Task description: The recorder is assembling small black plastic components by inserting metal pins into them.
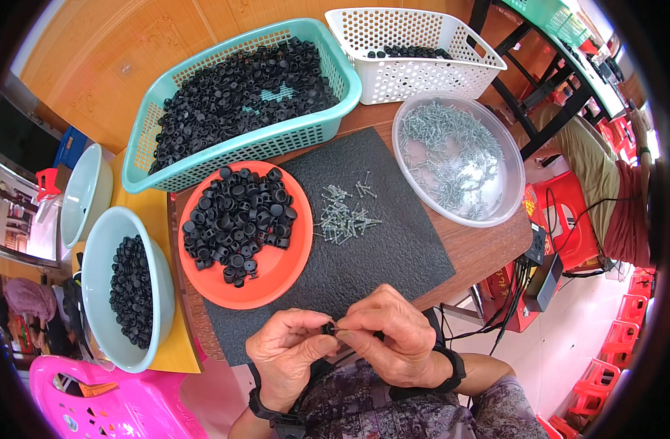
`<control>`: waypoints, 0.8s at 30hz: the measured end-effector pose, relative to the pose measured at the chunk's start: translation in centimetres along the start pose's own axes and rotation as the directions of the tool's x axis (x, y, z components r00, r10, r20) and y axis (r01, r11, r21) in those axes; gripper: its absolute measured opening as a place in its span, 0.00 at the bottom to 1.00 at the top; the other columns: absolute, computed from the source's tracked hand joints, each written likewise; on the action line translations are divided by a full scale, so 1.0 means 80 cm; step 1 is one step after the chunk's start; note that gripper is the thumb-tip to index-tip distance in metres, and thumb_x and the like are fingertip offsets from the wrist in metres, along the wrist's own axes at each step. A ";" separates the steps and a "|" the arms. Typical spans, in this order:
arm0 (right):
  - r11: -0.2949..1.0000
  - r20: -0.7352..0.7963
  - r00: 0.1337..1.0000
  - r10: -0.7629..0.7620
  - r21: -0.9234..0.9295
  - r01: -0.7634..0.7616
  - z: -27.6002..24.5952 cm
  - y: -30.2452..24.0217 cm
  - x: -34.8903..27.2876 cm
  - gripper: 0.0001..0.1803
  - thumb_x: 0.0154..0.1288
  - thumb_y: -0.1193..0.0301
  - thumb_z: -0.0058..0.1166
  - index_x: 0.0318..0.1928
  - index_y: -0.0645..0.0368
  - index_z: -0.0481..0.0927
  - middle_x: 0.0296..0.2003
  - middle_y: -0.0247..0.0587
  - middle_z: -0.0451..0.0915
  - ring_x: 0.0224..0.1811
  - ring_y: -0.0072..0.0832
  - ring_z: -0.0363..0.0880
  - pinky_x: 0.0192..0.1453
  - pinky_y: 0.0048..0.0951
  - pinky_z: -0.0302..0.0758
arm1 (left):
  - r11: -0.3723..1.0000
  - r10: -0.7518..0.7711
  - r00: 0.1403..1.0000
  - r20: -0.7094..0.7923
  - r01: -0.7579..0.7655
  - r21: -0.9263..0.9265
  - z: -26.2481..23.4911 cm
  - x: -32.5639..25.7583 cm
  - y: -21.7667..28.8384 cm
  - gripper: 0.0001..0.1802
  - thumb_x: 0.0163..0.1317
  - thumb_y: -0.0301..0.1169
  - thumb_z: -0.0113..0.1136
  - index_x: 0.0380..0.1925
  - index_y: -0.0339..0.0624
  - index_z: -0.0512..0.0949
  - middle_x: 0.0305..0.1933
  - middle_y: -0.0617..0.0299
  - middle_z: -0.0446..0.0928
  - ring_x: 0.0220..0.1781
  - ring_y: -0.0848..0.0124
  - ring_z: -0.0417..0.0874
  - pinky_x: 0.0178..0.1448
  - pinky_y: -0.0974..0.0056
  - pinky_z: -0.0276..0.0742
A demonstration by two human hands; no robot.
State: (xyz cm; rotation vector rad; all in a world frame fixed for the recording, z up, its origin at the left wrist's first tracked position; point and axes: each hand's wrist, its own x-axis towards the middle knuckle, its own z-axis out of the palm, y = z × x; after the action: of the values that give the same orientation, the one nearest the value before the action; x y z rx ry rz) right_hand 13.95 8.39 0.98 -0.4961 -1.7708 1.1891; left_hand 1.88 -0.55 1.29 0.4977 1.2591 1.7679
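Just off the near edge of the black mat, my two hands meet in front of my body. My left hand [289,352] is closed, with a small black plastic cap [327,329] pinched between thumb and index finger. My right hand [390,337] is closed too; its thumb and index finger pinch a thin screw [335,326] against the cap, mostly hidden by the fingertips. An orange-red plate [276,282] heaped with black plastic caps [236,212] lies beyond my left hand. Loose silver screws [346,216] form a pile on the black mat [371,271].
At the back stand a green basket [247,157] full of black parts and a white basket [415,82]. A clear tub [514,175] of screws sits at right. On the left are a pale bowl [165,293] of black parts and a pink chair [108,402]. Another person [605,168] is at far right.
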 end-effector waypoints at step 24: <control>0.983 0.045 0.999 -0.011 -0.181 0.019 -0.002 0.002 0.001 0.16 0.44 0.78 0.65 0.39 0.60 0.82 0.31 0.37 0.77 0.30 0.31 0.71 0.32 0.29 0.67 | 0.994 -0.007 1.000 0.013 0.009 -0.108 -0.008 0.000 -0.017 0.09 0.55 0.20 0.63 0.36 0.28 0.77 0.37 0.50 0.80 0.35 0.67 0.83 0.42 0.67 0.82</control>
State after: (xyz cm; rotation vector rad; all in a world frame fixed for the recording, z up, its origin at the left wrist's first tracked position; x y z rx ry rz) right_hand 14.03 8.57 0.91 -0.5656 -1.9279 1.0397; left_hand 1.98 -0.82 -0.19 0.4406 1.1483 1.8126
